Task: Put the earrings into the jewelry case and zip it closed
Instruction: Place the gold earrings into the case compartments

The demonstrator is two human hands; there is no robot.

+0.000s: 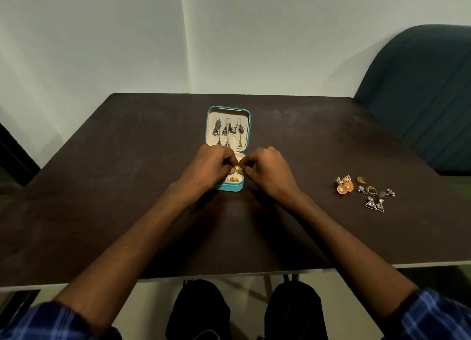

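A teal jewelry case (248, 125) lies open in the middle of the dark table, its lid flat at the far side with several dark dangling earrings (227, 132) hung inside. My left hand (209, 166) and right hand (270, 171) meet over the case's near half, fingertips pinching a small gold earring (237, 167) between them. A gold piece (233, 179) sits in the cream lining just below. More loose earrings (364, 190), gold, orange and silver, lie in a cluster on the table to the right.
The dark table (127, 186) ends at a pale front edge near my knees. A dark green chair (420, 97) stands at the back right. A white wall runs behind the table.
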